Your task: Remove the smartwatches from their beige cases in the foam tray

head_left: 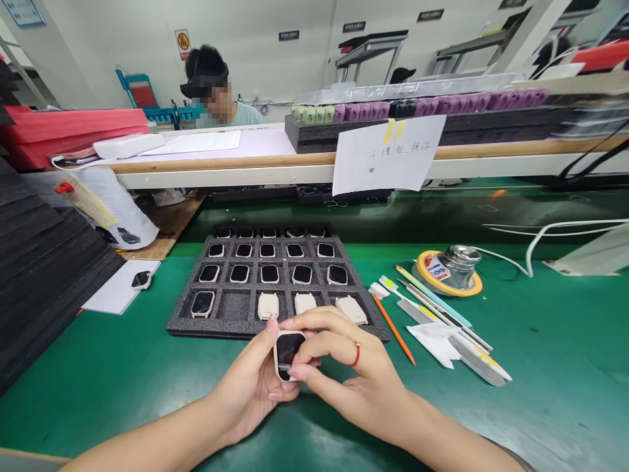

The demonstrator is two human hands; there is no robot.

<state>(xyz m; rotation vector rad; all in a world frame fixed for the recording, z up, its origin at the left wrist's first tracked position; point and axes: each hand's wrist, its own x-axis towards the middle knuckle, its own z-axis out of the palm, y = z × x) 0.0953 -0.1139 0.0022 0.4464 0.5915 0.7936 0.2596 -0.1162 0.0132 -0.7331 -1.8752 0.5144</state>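
A smartwatch with a white case and a black screen, without a strap, is in my hands near the front of the foam tray. My left hand is closed around its left side and underside, screen tilted up toward me. The thumb and index finger of my right hand come together on the screen's lower right, and its other fingers reach over the watch's upper right edge. Any thin film between those fingertips is too small to make out. In the tray lie several watches screen up; a white watch back faces up in the front row.
Another watch lies on a white pad at left, beside stacked black foam. At right are an orange stick, tweezers, blades and a glass bottle in a tape roll. A co-worker sits beyond the shelf.
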